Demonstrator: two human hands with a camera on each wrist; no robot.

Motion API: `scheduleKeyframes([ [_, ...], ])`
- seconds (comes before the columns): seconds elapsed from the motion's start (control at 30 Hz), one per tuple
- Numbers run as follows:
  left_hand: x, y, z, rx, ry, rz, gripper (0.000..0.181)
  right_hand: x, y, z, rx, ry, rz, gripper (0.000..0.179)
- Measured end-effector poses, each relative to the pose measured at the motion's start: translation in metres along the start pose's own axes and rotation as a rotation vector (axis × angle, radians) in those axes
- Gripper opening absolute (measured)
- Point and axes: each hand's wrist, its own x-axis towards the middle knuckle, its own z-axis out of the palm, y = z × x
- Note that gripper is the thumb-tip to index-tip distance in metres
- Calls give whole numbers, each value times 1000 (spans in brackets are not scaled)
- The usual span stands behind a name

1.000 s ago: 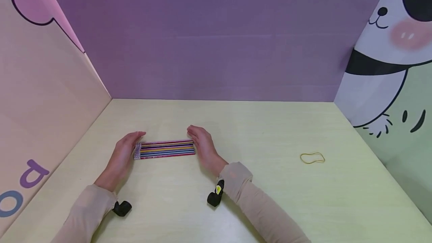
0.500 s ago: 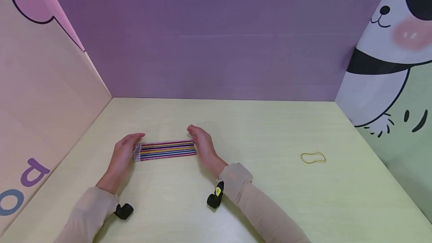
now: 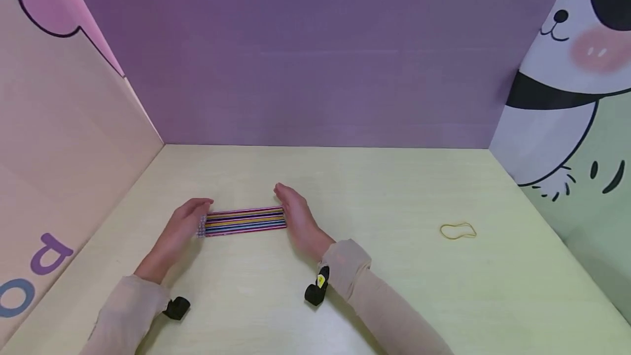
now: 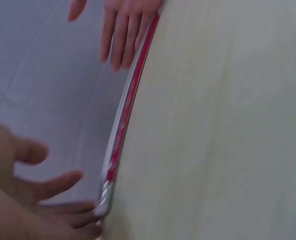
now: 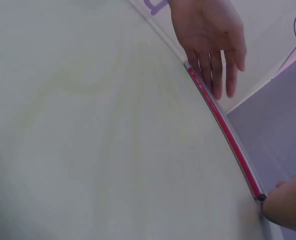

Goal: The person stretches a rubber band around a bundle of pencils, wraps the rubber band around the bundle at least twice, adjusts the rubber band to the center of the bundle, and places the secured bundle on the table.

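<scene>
Several striped pencils [image 3: 246, 221] lie side by side in a flat row on the table, their silvery ends to the left. At that end stands my left hand [image 3: 178, 230], fingers straight and partly hiding the ends. My right hand [image 3: 302, 224] is on edge at the other end, its straight fingers against the row. From the side, the left wrist view shows a red pencil [image 4: 125, 120] with the left fingertips at its silvery end. In the right wrist view, the same red pencil [image 5: 228, 132] runs from the left hand [image 5: 210, 45] to a dark tip by the right hand [image 5: 288, 202].
A loose yellow rubber band [image 3: 458, 231] lies on the pale table [image 3: 384, 278], well to the right of the pencils. A purple wall [image 3: 320, 59] stands behind, with printed panels at both sides.
My left hand has tipped slightly right over the pencils' silvery ends, covering more of them. The row has shifted a little; my right hand is almost unmoved.
</scene>
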Motion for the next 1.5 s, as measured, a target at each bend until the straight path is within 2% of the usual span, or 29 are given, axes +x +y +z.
scheduleKeyframes([
  [0.1, -2, 2, -5, 150, -101, 24, 61, 1, -7, -7, -159, -25, 21, 63],
  [0.17, -3, 3, -9, 251, -132, 49, 62, 2, -13, -9, -314, -55, 33, 61],
  [0.27, -7, 5, -13, 390, -141, 147, 57, 3, -21, -6, -637, -159, 33, 63],
  [0.37, -10, 7, -13, 573, -138, 274, 48, 3, -26, 2, -1003, -306, -50, 64],
  [0.43, -11, 9, -10, 683, -140, 315, 50, 3, -28, 9, -1247, -384, -110, 67],
  [0.53, -13, 10, -4, 823, -151, 315, 62, 1, -27, 20, -1543, -457, -166, 75],
  [0.63, -11, 11, -1, 909, -160, 298, 72, 1, -24, 28, -1724, -490, -185, 75],
  [0.77, -2, 15, 1, 978, -173, 284, 71, 5, -21, 35, -1820, -476, -177, 64],
  [0.9, 8, 19, 1, 977, -197, 249, 65, 9, -22, 39, -1860, -445, -173, 52],
  [1.27, 15, 19, -6, 966, -180, 227, 57, 17, -20, 50, -1859, -342, -189, 54],
  [1.37, 16, 16, -8, 980, -146, 254, 42, 18, -20, 54, -1854, -327, -194, 44],
  [1.5, 16, 10, -8, 1025, -70, 344, 27, 20, -21, 61, -1853, -334, -182, 31],
])
